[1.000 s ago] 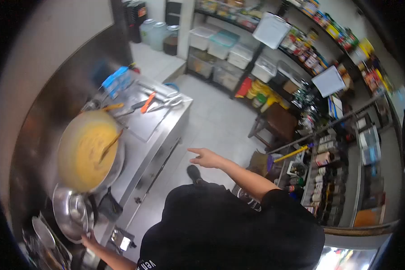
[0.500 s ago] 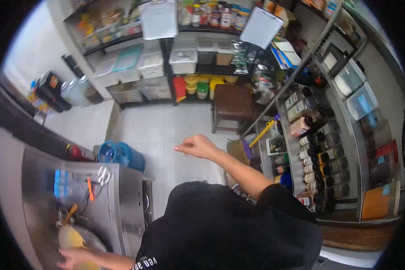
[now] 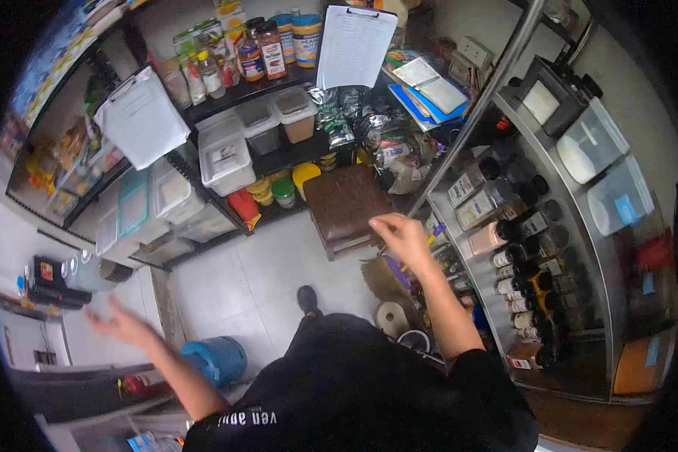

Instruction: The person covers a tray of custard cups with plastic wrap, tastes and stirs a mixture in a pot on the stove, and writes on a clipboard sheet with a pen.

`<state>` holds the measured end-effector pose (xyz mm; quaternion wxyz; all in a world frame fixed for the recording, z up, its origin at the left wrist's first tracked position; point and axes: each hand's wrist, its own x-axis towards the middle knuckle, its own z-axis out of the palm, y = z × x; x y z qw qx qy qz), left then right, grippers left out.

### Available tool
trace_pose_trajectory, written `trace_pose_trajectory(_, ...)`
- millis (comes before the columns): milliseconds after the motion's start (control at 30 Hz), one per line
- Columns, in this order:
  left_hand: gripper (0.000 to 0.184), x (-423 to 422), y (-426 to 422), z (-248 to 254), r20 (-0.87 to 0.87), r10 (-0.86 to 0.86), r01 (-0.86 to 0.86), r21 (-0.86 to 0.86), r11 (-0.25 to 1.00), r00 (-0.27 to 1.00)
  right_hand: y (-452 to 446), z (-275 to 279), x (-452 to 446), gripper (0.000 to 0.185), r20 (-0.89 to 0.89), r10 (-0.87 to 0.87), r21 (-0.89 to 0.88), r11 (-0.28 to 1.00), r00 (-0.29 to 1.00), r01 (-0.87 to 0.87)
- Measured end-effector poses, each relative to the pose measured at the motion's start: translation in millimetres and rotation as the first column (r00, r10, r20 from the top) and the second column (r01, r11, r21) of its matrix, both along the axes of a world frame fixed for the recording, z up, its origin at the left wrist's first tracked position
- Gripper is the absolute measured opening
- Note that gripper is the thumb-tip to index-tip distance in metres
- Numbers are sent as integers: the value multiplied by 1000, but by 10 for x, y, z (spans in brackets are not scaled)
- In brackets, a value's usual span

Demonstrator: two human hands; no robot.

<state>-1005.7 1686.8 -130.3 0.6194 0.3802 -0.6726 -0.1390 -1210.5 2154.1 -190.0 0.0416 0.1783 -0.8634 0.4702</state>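
Note:
My left hand point(image 3: 120, 324) reaches out over the floor at the left, a little blurred, its fingers spread with nothing in them. It is above and to the left of the blue gas cylinder point(image 3: 217, 360), not touching it. My right hand point(image 3: 405, 242) hovers in front of the brown stool point(image 3: 348, 202), near the spice shelf. Its thumb and fingers are pressed together in a pinch; anything between them is too small or hidden to make out.
A metal rack with several spice jars point(image 3: 516, 301) stands at the right. Ahead, shelves hold white lidded tubs point(image 3: 226, 162), peanut butter jars point(image 3: 306, 41) and hanging clipboards point(image 3: 356, 47). A broom point(image 3: 384, 282) and a paper roll point(image 3: 391, 319) are low at the right. A fire extinguisher point(image 3: 139, 384) is at the lower left.
My view has turned right and come closer to the shelves. My left hand has left the steel counter with the pan and swung forward. My right hand, still pinched, now appears farther right, near the stool.

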Motion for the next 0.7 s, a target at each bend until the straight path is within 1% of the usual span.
trace_pose_trajectory(33,62,-504,-53,-157,-46,-188,188,13,982,981,3,-9,-94,31,6,-16,-7,1000,1000,16)
trace_pose_trajectory(67,62,-1038,-126,-294,-101,-378,380,10,925,920,-5,39,-183,29,-18,-93,-1,996,996,93)
trace_pose_trajectory(100,63,-1517,58,-247,63,-429,417,142,898,901,-6,86,-276,27,-43,-176,8,984,983,177)
trace_pose_trajectory(133,65,-2023,223,-280,-99,-656,662,191,725,748,1,115,-369,27,-50,-213,9,977,976,214)
trace_pose_trajectory(167,64,-2512,293,-411,30,-730,711,200,674,683,24,138,-454,25,-35,-327,-7,945,944,327)
trace_pose_trajectory(200,63,-2971,391,-568,29,-878,864,164,475,477,32,159,-559,24,-21,-434,-25,901,900,434)
trace_pose_trajectory(233,56,-3278,731,-477,112,-886,855,232,464,450,40,179,-660,24,-29,-463,-24,886,886,463)
trace_pose_trajectory(267,58,-3585,988,-446,114,-934,905,233,357,339,61,194,-732,22,-29,-498,-13,867,867,498)
trace_pose_trajectory(300,59,-3896,1197,-470,77,-976,929,300,217,203,75,197,-800,21,-24,-531,-5,847,847,531)
trace_pose_trajectory(333,57,-4206,1420,-541,19,-994,954,280,110,109,69,179,-872,18,-35,-567,7,823,823,568)
trace_pose_trajectory(367,54,-4389,1671,-407,-15,-998,914,404,47,57,47,165,-933,18,-29,-586,1,810,809,587)
trace_pose_trajectory(400,54,-4578,1876,-345,-60,-998,904,424,-47,-24,28,160,-1002,17,-32,-600,3,800,799,601)
trace_pose_trajectory(433,55,-4873,2016,-519,-114,-991,880,460,-120,-76,30,154,-1104,16,-36,-609,8,793,793,609)
trace_pose_trajectory(467,55,-5078,2183,-535,-118,-987,895,420,-147,-107,71,110,-1222,13,-127,-576,36,811,808,584)
trace_pose_trajectory(500,55,-5195,2317,-581,-124,-983,906,387,-170,-131,67,94,-1341,13,-116,-575,43,811,810,583)
trace_pose_trajectory(533,55,-5194,2392,-545,-129,-984,899,407,-162,-119,65,125,-1493,14,-188,-589,31,797,786,604)
trace_pose_trajectory(567,55,-5243,2481,-369,-114,-991,905,411,-110,-69,134,189,-1731,16,-282,-590,12,786,756,618)
trace_pose_trajectory(600,55,-5327,2528,-266,-90,-996,908,415,-56,-20,248,110,-1972,28,-403,-529,65,798,747,599)
trace_pose_trajectory(633,55,-5439,2515,-273,-81,-997,907,419,-49,-16,262,231,-2222,32,-456,-497,67,808,738,585)
trace_pose_trajectory(667,56,-5538,2474,-301,-48,-995,925,375,64,88,288,390,-2482,37,-507,-465,74,815,726,574)
trace_pose_trajectory(700,57,-5657,2435,-328,-27,-981,931,321,176,194,362,482,-2762,43,-578,-390,198,785,717,587)
